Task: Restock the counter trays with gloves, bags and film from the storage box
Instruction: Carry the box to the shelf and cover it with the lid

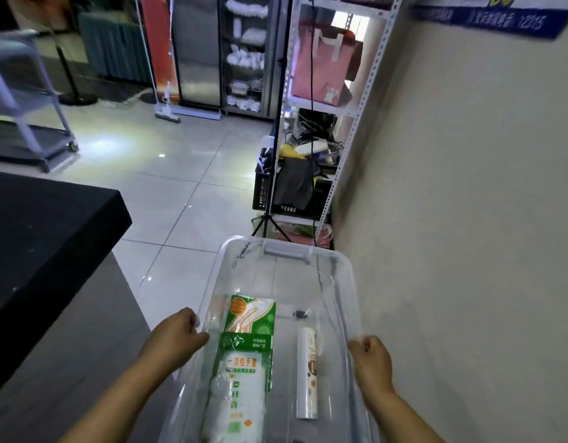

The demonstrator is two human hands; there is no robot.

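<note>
Left hand and right hand each grip a side rim of the clear plastic storage box. Inside, green-white glove packs lie nearer left, white roll nearer right, both lengthwise away.

Both our forearms are bare, entering from the bottom edge and angling slightly inward. Our left hand is curled on the left rim of the storage box, back of the hand up. Our right hand is curled on the right rim, knuckles toward the camera. The left sits a bit further forward than the right. Wrists are roughly straight.
</note>
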